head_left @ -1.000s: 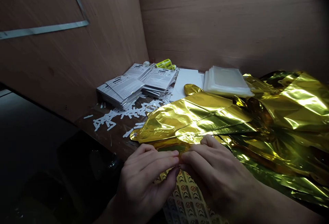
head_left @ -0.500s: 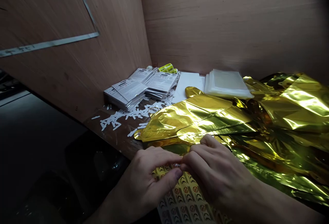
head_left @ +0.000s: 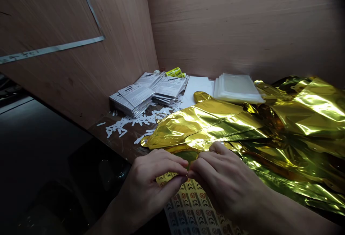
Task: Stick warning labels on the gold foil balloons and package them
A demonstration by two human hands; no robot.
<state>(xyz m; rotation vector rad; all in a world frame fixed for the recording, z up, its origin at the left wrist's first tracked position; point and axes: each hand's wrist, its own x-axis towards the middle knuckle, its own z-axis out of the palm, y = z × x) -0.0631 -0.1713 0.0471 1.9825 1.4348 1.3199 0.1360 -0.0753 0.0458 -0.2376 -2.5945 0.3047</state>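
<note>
Below both hands lies a sheet of small stickers [head_left: 194, 206], printed with CE marks and crossed-out circles in rows. Over its upper left part, my left hand [head_left: 152, 182] is closed in a pinch, thumb against index finger; what sits between the tips is too small to make out. My right hand [head_left: 221, 181] has curled fingers, with its tips meeting those of the left. Whatever it grips is hidden behind the knuckles. Just beyond the hands spreads a flat gold foil balloon [head_left: 188, 123].
More crumpled gold foil [head_left: 309, 120] covers the right side. At the back stand packs of printed cards [head_left: 134, 96], a yellow label roll [head_left: 174, 72], white card [head_left: 198, 87] and clear plastic sleeves [head_left: 237, 87]. White paper strips [head_left: 140, 118] are scattered; wooden walls [head_left: 229, 22] enclose the corner.
My left thumb has closed up against the index finger, and that hand has shifted slightly left. My right hand has barely moved. More of the sticker sheet shows between them.
</note>
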